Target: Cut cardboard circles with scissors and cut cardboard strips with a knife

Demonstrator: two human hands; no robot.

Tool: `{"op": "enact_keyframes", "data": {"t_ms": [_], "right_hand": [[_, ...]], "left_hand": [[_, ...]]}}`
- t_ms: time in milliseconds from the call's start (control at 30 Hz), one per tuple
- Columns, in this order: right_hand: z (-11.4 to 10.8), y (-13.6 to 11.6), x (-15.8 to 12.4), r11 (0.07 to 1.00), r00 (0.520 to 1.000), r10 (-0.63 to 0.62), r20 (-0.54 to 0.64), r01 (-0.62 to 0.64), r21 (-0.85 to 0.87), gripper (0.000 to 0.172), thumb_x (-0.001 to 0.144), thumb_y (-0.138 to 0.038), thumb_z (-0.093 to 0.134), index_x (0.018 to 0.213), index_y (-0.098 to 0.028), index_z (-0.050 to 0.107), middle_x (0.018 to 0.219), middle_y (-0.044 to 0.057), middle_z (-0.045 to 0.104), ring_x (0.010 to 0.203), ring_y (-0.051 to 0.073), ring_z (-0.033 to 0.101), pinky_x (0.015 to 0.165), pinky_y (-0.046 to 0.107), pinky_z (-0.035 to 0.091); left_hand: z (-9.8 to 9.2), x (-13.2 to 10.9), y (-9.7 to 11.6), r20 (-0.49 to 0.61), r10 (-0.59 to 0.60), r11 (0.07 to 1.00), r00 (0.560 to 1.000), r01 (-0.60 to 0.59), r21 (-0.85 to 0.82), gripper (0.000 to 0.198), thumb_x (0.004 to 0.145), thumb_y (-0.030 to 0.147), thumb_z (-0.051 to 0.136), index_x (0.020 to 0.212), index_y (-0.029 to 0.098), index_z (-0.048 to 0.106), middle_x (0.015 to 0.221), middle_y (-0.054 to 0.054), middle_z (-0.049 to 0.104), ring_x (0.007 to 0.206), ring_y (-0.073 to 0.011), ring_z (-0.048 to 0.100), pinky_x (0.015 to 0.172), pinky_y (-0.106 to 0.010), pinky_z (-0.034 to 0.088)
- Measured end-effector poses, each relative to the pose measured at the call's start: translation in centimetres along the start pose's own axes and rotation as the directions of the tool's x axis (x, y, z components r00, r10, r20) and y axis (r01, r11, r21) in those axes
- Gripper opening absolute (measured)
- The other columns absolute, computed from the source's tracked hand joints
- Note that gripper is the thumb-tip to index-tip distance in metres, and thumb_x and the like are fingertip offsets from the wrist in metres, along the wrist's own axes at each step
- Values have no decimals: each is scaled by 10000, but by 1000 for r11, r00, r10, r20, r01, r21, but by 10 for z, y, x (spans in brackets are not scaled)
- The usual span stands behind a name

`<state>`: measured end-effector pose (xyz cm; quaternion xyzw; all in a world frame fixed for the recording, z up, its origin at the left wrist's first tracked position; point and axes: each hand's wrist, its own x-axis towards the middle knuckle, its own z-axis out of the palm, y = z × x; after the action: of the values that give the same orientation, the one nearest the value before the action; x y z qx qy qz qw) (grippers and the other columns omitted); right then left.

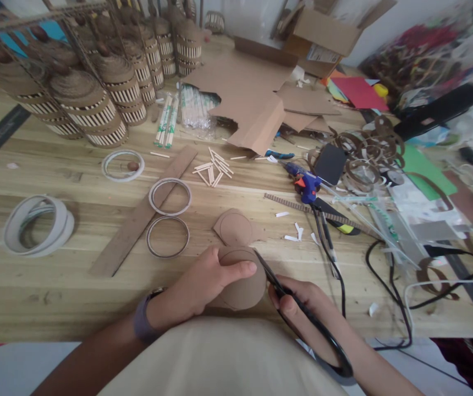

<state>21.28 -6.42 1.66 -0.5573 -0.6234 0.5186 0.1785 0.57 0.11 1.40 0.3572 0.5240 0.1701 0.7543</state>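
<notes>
My left hand (203,283) is closed on a piece of brown cardboard (242,289), its thumb lying across the top. A drawn curve shows on that piece, whose edge is mostly rounded. In my right hand (308,308) are black-handled scissors (302,311), their blades against the right edge of the cardboard. Just beyond lies another cardboard piece (236,226) with a circle outlined on it. To the left rest two thin rings (169,197), one partly over a long cardboard strip (133,234).
A blue glue gun (307,186) with a black cable lies right of centre. Short sticks (214,168) are scattered mid-table. Tape rolls (34,225) sit at left. Lantern-like stick-and-cardboard models (88,110) stand back left. Cut cardboard sheets (248,82) lie behind; cardboard curls (364,154) pile at right.
</notes>
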Motion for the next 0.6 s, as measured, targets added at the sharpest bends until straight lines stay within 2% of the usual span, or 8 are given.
{"op": "enact_keyframes", "data": {"t_ms": [267,467,600], "right_hand": [[0,1,-2,1000,1000,15,12,-15,-20,646,909,-826,279,689,-227,381,636,-43,341,563,122,312,520,269,247],[-3,-5,1,998,997,60,51,-59,-23,690,858,-883,259,679,-228,378,634,-43,332,568,122,308,514,265,243],[-1,0,-3,999,999,39,20,-39,-4,657,893,-840,301,681,-224,382,615,-52,322,549,113,295,500,262,219]], "left_hand": [[0,0,-3,-21,-7,1000,1000,7,18,351,705,455,809,960,240,703,983,3,789,996,-267,710,775,-303,530],[0,1,-3,-69,-56,995,996,61,83,436,683,514,808,981,225,675,1010,-14,782,1012,-278,701,767,-307,533],[-1,1,-2,-50,-59,990,997,65,127,439,689,524,794,979,219,673,1040,-24,777,1047,-286,690,802,-319,534]]}}
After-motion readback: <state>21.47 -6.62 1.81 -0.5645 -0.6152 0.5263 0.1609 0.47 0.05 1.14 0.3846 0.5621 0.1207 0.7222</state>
